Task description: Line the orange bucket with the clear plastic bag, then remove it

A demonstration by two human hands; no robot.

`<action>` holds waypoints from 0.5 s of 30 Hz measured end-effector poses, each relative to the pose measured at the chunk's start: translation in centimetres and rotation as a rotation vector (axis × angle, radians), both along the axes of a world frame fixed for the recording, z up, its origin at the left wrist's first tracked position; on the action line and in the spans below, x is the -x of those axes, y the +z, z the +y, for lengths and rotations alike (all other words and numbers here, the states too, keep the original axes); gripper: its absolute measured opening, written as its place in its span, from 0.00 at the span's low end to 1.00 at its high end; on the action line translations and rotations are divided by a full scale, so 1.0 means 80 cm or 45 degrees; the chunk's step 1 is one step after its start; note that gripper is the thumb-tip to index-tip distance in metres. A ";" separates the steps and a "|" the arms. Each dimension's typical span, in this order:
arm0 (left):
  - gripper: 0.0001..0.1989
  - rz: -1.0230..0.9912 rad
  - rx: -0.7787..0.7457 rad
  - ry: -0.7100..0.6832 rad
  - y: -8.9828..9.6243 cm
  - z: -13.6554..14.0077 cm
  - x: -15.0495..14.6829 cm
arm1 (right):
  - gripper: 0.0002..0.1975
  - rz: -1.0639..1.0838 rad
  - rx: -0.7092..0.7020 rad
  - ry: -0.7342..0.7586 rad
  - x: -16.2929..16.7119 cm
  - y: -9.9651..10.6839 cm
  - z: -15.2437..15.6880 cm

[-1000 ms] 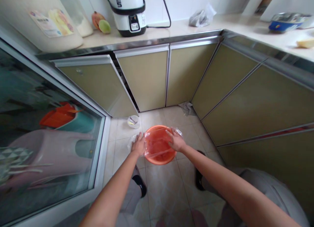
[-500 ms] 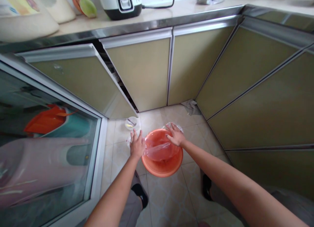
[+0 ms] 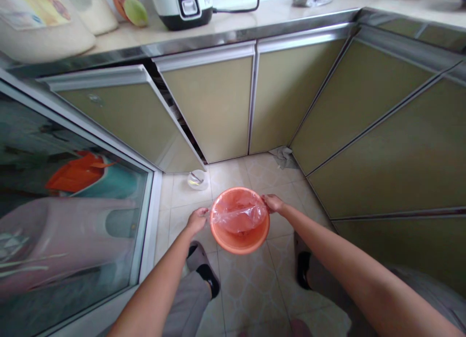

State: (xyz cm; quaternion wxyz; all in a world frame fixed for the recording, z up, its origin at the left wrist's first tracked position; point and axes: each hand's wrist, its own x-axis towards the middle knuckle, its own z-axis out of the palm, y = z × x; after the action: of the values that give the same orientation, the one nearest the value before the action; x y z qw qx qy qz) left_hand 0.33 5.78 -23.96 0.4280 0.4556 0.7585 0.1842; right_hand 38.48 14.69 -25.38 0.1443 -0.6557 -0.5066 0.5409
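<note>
An orange plastic basin [image 3: 242,247] stands on the tiled floor between my feet. Across its upper part stretches a clear plastic bag [image 3: 242,215], spanning the opening from side to side. My left hand [image 3: 197,219] pinches the bag's left end just outside the rim. At the opposite rim my right hand [image 3: 273,202] is closed on the bag's right end. Whether either hand also touches the basin, I cannot tell. Some dark reddish bits show low inside the basin, too small to name.
A small clear bowl [image 3: 197,179] with something thin in it sits on the floor by the ajar cabinet door [image 3: 124,118]. A grey cloth [image 3: 283,157] lies in the cabinet corner. A glass door [image 3: 73,220] borders the left; the countertop [image 3: 236,28] runs above.
My open hands have closed on the bag's two ends and drawn them outward. The bag now stretches tighter across the basin, and its loose edges beyond the rim have been gathered in.
</note>
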 end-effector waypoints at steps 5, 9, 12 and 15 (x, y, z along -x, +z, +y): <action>0.14 0.167 -0.327 -0.085 0.031 -0.022 -0.010 | 0.12 -0.035 -0.160 -0.086 -0.010 0.031 -0.029; 0.13 0.183 -0.340 -0.312 0.047 -0.049 -0.027 | 0.15 -0.019 -0.315 0.152 -0.018 0.044 -0.063; 0.16 0.239 -0.353 -0.410 0.055 -0.069 -0.032 | 0.17 -0.046 -0.404 0.300 -0.026 0.048 -0.084; 0.10 0.257 -0.348 -0.552 0.062 -0.086 -0.034 | 0.13 -0.102 -0.517 0.467 -0.036 0.049 -0.099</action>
State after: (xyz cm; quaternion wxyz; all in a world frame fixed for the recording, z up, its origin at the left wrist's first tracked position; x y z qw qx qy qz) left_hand 3.04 -1.08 -19.00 0.3142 0.6768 0.6503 0.1425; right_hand 41.36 6.78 -21.43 0.1523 -0.5316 -0.7203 0.4188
